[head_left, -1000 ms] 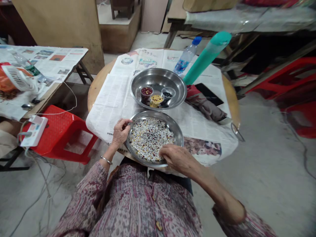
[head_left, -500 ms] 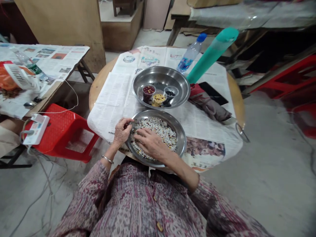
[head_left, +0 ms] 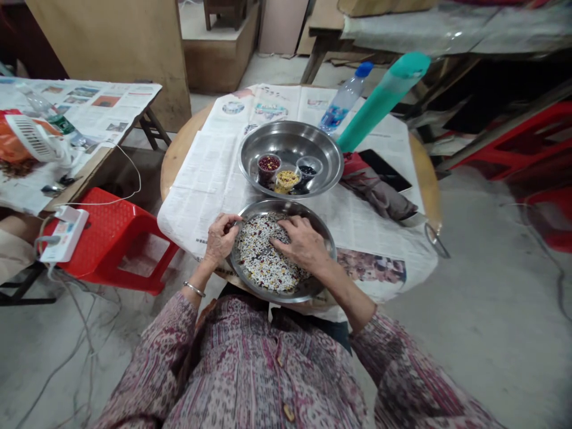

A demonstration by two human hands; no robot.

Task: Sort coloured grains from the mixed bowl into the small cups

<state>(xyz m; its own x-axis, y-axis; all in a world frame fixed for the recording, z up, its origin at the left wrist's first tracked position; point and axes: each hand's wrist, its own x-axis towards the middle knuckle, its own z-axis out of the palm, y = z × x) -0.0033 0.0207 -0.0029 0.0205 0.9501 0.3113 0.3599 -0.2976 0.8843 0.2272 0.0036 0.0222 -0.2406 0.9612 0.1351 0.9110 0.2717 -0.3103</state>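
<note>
Landmark: round wooden table (head_left: 177, 154), newspaper-covered. Left of it, red plastic stool (head_left: 105, 223); farther left, rectangular wooden table (head_left: 95, 165), also papered. Behind that side, tall plywood-like panel (head_left: 111, 47). Beyond the round table, low wooden platform (head_left: 218, 64). Far right, workbench with plastic-sheeted top (head_left: 509, 30); red plastic seating (head_left: 554, 220) below. Grey concrete-like floor (head_left: 473, 280) around. Light dull; deep shadow under workbench.

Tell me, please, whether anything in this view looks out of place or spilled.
One thing: the white power strip seems perched on the edge of the red plastic stool, where it could perhaps be knocked off. I see no spill around the front steel basin.
</note>
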